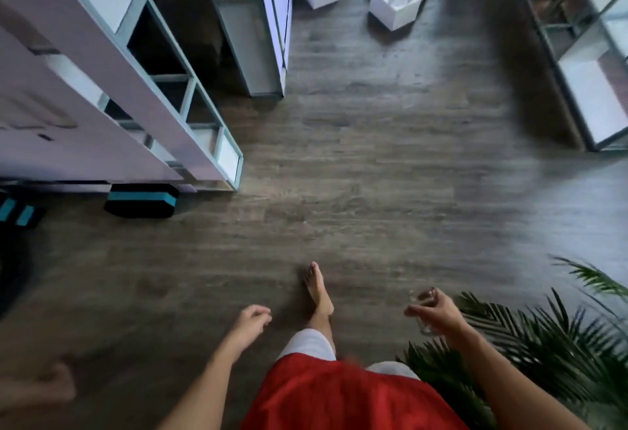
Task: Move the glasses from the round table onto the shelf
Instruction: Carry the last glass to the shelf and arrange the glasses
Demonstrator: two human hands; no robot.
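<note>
The right hand (438,310) holds a clear glass (423,314) low on the right side of the view, its fingers (433,293) curled round the rim and side so that the glass hangs partly under the palm, above the wooden floor (373,174). The glass is blurred, and whether it is upright or tilted cannot be told. The left hand (251,322) hangs free over the floor with its fingers loosely curled and nothing in them. Between the two arms show a red garment (339,399), a white trouser leg (311,344) and a bare foot (317,288) flat on the floor. A white shelf (176,103) with open compartments stands at the upper left, well apart from the glass. A second shelf (584,66) stands at the upper right. Green palm leaves (543,355) fill the lower right corner, just beside the right arm. White boxes (397,1) sit on the floor at the top.
</note>
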